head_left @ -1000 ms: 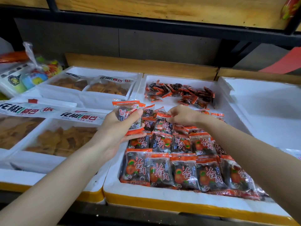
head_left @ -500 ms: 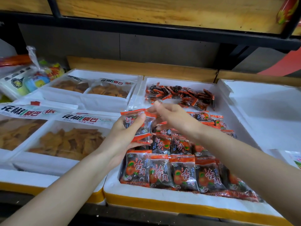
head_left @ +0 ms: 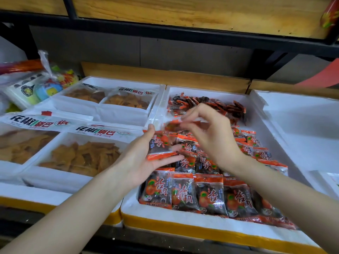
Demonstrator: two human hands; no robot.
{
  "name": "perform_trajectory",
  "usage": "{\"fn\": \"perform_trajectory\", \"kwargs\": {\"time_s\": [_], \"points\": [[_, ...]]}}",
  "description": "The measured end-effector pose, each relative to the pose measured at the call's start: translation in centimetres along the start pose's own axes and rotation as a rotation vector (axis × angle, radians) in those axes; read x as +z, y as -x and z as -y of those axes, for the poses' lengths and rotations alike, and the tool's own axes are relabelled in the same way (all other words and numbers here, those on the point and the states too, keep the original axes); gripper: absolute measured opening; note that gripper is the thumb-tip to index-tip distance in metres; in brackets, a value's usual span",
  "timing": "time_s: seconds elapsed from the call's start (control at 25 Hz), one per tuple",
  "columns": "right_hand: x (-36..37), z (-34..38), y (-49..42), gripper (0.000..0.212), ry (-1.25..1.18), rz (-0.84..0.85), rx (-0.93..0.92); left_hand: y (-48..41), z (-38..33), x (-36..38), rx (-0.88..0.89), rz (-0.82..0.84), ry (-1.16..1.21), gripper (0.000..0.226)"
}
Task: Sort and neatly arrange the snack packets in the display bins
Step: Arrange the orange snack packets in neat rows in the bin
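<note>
Since 0.5 s ago the thumb of the L hand (head_left: 141, 162) has been lifted off the face of the pkt stack (head_left: 158, 145), and the R hand (head_left: 214, 138) has been drawn back from that stack w/ a loose pkt (head_left: 174, 125) at its fingertips. Left of the middle foam bin (head_left: 183, 217), clear crisp bags (head_left: 82, 158) are laid in a white tray, their labels read as 花椒锅巴 w/ "388" in small print. Over the bin's left-centre, the pkt stack is carried on the L hand's flat fingers, thumb upright at its edge, not clamped. Just right of it, the loose pkt is pinched by the R hand's curled fingertips; it's motion-blurred, so whether it's being added or dealt off can't be told. The sorting is thus judged mid-way. Neat rows (head_left: 211, 197) marked 杏肉 in red are set along the bin's front, and an unsorted heap (head_left: 211, 105) is left at its back. Right of the bin, another white foam bin (head_left: 302, 125) is seen.
</note>
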State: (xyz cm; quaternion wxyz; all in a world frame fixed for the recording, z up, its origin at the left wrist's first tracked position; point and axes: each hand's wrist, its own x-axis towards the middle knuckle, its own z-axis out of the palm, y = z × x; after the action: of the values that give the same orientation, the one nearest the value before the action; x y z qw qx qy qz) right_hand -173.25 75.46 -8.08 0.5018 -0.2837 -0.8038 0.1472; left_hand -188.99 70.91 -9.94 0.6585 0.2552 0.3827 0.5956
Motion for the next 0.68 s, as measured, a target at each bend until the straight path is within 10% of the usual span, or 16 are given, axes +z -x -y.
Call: {"fn": "perform_trajectory", "kwargs": {"time_s": [0.16, 0.48, 0.68], "points": [[0.4, -0.1, 1.6, 0.009, -0.063, 0.196, -0.043, 0.3, -0.5, 0.1, 0.008, 0.102, 0.040, 0.041], [-0.5, -0.4, -2.4, 0.015, -0.220, -0.111, 0.379, -0.1, 0.0, -0.6, 0.283, -0.007, -0.290, 0.018], [1.4, -5.0, -6.2, 0.014, 0.136, 0.032, 0.443, -0.8, -1.8, -2.6, 0.526, -0.209, -0.468, 0.007]]}}
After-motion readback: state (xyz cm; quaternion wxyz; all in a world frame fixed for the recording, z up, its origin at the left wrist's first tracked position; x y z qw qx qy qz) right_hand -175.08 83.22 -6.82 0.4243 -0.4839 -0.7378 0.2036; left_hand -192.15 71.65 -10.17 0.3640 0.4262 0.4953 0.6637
